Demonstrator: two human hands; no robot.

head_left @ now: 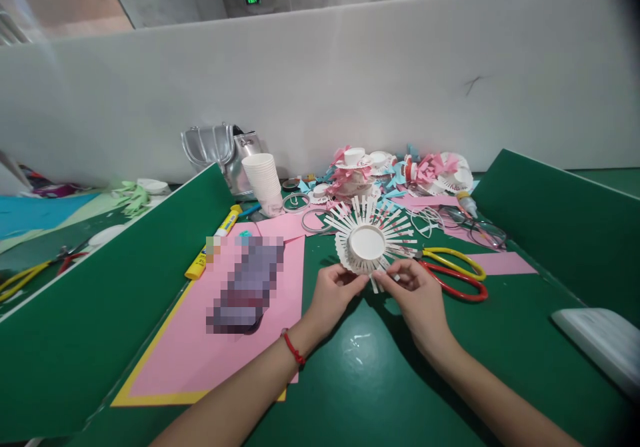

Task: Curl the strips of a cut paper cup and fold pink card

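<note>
A white paper cup [367, 242] is cut into many narrow strips that fan out around its round base, which faces up. My left hand [336, 297] pinches its near left edge, where some strips are curled into a scalloped rim. With thumb and forefinger, my right hand [417, 300] grips a strip at the near right edge. The strips on the far and right sides stick out straight. Just beyond my right hand lie scissors [457, 274] with one yellow and one red handle. Part of their blades is hidden behind the strips and hand.
Pink paper [175, 360] lies at left under a blurred-out dark object [250, 287], with a yellow glue stick [213, 244] beside it. Stacked paper cups [263, 180], a silver bag [213, 147] and finished paper flowers [355, 174] stand behind. Green dividers [575, 220] flank the workspace.
</note>
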